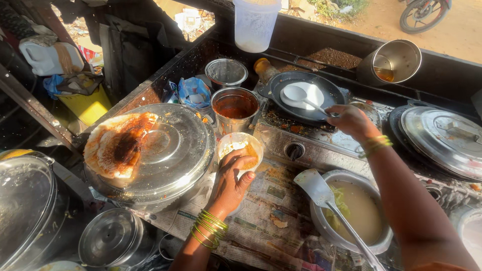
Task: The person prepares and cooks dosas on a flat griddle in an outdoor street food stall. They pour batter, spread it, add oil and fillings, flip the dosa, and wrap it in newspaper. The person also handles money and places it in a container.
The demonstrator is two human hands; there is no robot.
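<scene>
Steel ladle (301, 96) pinched in right hand (351, 122) fingers; left hand (232, 180) fingers clasp round plastic cup (241, 148).

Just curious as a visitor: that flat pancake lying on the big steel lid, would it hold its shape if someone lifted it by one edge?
Probably not. The pancake looks thin and soft, so it would likely droop or fold. Its sauce-smeared middle may tear or feel slippery. It overhangs the domed steel lid, so a push might slide it off.
</scene>
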